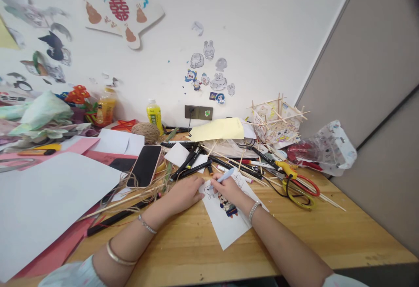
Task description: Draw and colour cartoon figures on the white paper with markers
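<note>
A sheet of white paper (225,234) lies on the wooden table, turned at an angle. It bears a coloured cartoon figure (229,209) and black line drawings. My right hand (229,189) grips a light blue pen (225,175), its tip down at the sheet's upper left, beside a small outlined drawing. My left hand (186,194) rests by the upper left edge of the sheet, fingers laid flat and touching its corner. Several black markers (187,161) lie just beyond my hands.
Left of me lie a large white sheet (62,204) and a phone (144,166) amid twine. Scissors with yellow handles (303,195), thin wooden sticks (330,202) and a plastic bag (337,147) lie right. Bottles (154,116) stand along the wall.
</note>
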`<state>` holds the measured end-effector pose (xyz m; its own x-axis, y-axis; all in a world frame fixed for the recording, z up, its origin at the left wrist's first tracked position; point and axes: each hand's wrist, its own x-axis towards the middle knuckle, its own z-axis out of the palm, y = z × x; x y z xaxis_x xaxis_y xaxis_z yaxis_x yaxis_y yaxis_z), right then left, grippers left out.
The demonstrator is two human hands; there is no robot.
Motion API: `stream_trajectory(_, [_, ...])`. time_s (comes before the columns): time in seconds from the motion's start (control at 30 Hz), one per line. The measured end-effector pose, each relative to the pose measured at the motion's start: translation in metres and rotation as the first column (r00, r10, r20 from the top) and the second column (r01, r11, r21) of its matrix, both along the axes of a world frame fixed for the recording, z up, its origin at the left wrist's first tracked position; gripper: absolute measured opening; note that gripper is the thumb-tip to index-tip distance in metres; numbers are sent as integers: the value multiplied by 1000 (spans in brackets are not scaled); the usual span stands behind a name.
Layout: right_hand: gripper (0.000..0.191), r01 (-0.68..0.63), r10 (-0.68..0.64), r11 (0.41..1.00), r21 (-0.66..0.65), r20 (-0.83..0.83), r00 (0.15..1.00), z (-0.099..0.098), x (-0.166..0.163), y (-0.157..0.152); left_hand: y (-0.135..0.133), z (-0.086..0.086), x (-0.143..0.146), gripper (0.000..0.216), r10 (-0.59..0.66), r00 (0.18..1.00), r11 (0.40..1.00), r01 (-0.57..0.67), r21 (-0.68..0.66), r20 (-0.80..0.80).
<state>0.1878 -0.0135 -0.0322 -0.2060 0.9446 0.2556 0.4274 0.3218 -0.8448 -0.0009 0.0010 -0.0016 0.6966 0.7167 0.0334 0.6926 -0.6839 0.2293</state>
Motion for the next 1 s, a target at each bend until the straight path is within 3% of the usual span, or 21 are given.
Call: stream_trajectory(1.0, [22,37,-38,999,-19,-40,998,-9,6,6,-2,1,0,20,24,1000,1000,-24,8,-1])
